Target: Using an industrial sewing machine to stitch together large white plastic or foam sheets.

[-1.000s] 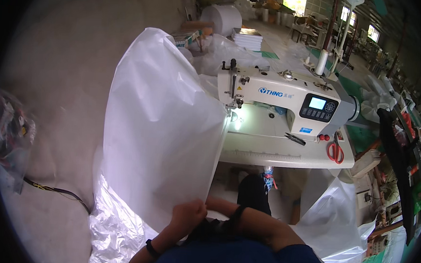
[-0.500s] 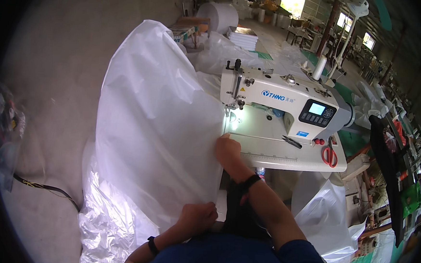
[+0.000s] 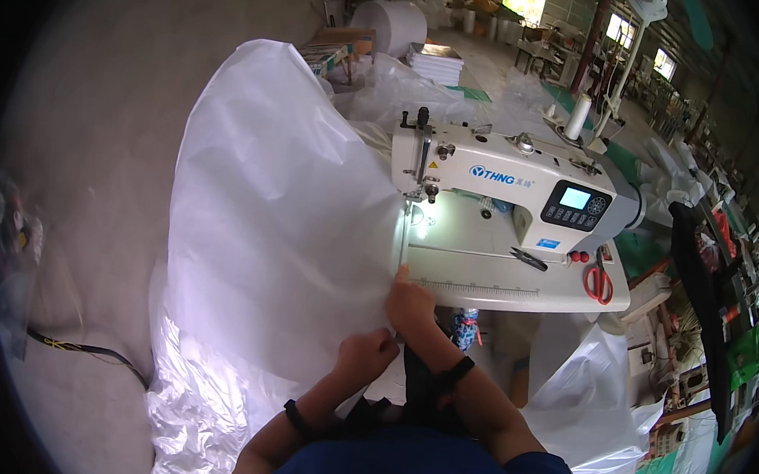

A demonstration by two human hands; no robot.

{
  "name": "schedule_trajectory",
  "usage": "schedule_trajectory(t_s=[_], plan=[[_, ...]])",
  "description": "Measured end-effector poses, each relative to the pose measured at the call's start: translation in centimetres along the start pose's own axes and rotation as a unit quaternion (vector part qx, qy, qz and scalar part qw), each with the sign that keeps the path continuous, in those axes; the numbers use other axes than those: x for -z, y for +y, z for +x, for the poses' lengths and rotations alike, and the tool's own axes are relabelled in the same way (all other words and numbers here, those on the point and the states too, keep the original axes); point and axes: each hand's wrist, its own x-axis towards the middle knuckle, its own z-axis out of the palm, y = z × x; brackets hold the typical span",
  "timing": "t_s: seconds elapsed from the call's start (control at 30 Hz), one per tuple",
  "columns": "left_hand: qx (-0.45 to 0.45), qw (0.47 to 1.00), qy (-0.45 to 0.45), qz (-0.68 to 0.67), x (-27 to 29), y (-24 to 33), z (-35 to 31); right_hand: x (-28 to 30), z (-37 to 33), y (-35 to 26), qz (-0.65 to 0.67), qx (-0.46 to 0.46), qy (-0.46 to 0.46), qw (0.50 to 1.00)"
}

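Observation:
A large white plastic sheet (image 3: 268,204) stands up in a broad fold left of the sewing machine (image 3: 514,176), its right edge running under the lit needle area. My right hand (image 3: 410,307) is closed on that edge at the front of the machine bed, the index finger pointing along it toward the needle. Closer to my body, my left hand (image 3: 367,358) is curled in a fist on the same edge. The fingertips of both hands are partly hidden.
Black thread snips (image 3: 529,259) and red-handled scissors (image 3: 598,285) lie on the machine bed. A white thread cone (image 3: 578,117) stands behind the machine. More white sheeting (image 3: 585,397) hangs at the right. A dark cable (image 3: 86,347) crosses the floor at left.
My right hand has drawn back along the edge, away from the needle. My left hand has moved up and forward, closer to the right one. The view has shifted slightly.

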Motion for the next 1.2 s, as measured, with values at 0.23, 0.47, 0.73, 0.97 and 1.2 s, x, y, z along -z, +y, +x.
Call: schedule_trajectory(t_s=[0.23,0.47,0.73,0.97,1.2], plan=[[0.023,0.993,-0.010,-0.116,-1.2,-1.8,3.7,0.1,0.7,0.3,-0.021,0.006,0.003,1.000],[0.057,0.985,-0.030,-0.163,-0.1,-2.6,5.4,0.2,3.8,1.2,-0.070,0.031,0.045,0.996],[-0.019,0.952,0.214,0.218,5.1,-6.7,4.8,0.0,8.5,1.4,-0.036,0.047,0.034,0.998],[0.103,0.906,0.228,0.343,9.7,-11.7,7.2,0.0,11.8,1.1,-0.006,-0.031,0.016,0.999],[0.087,0.919,0.161,0.350,12.3,-14.6,12.4,-1.1,1.5,1.7,0.197,0.011,-0.007,0.980]])
